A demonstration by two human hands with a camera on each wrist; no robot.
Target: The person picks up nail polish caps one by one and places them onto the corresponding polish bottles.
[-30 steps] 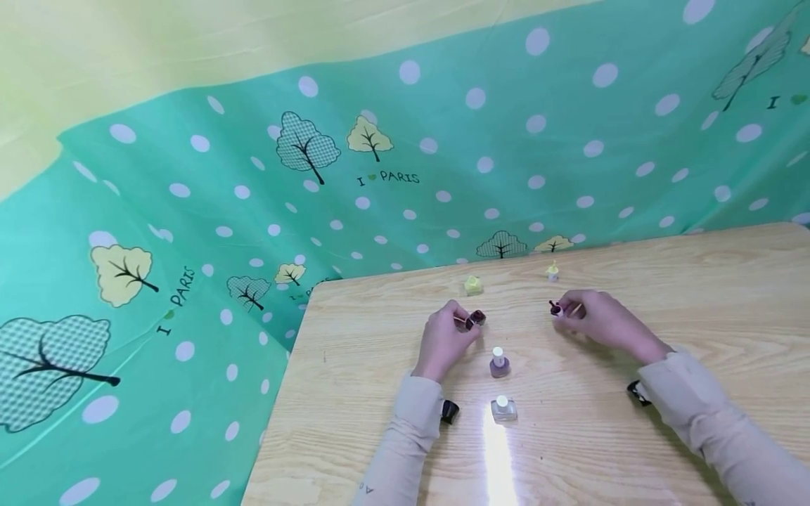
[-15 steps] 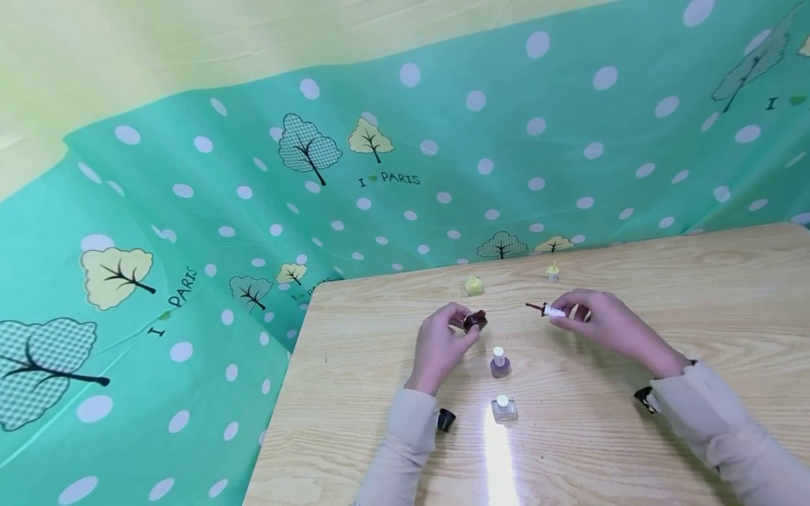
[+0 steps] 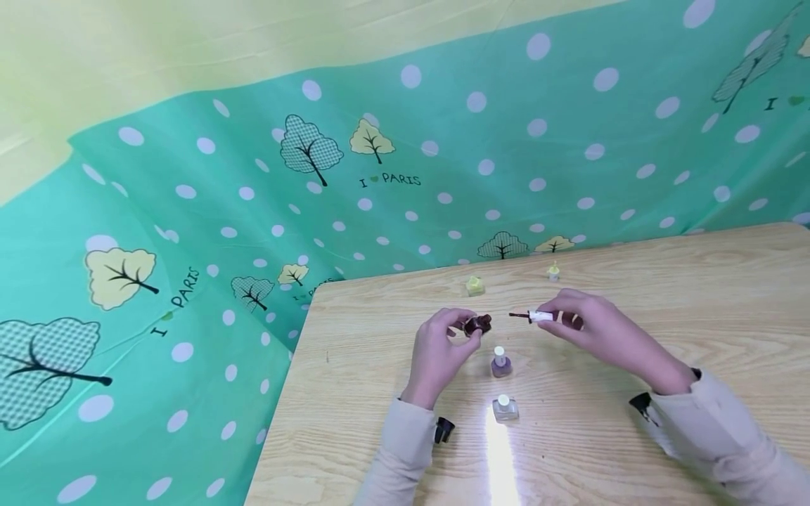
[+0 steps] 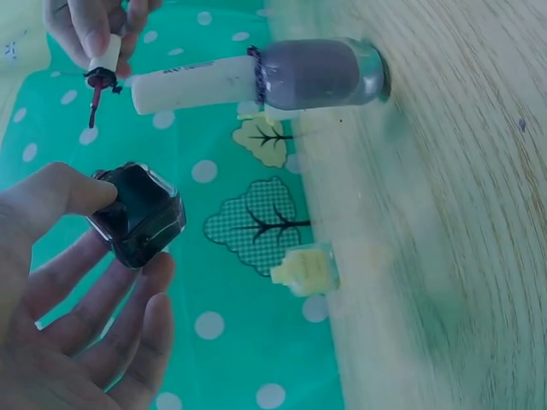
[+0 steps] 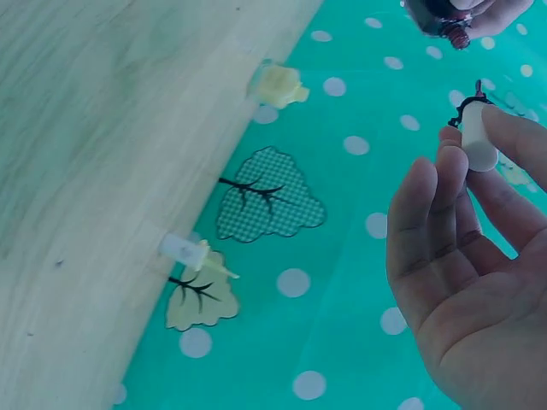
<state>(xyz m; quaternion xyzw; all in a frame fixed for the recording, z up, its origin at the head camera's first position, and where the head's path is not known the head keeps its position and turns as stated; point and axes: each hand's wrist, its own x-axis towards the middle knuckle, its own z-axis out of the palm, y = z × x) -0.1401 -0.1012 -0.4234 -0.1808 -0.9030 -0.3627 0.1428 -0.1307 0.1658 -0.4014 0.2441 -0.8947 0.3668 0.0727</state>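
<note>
My left hand [image 3: 441, 355] pinches a dark red nail polish bottle [image 4: 139, 213] between thumb and fingers. The bottle is tilted, its uncapped neck [image 5: 457, 36] pointing right. Facing it, my right hand [image 3: 588, 323] pinches the white brush cap [image 3: 541, 316] of the polish, held sideways. Its red-coated brush [image 3: 519, 315] points left at the bottle's neck, a small gap apart. Just in front of the left hand, a capped purple nail polish bottle [image 3: 501, 364] stands upright on the table.
A clear bottle with a white cap [image 3: 505, 408] stands nearer me. Farther back are an uncapped yellow polish bottle [image 3: 474, 286] and its white brush cap [image 3: 553, 273], standing brush up. A patterned green cloth [image 3: 392, 211] hangs behind the wooden table [image 3: 354, 337].
My right hand has turned the white cap sideways, swinging its brush to point left, and brought it closer to the bottle. The left hand has tilted the red bottle's neck rightward.
</note>
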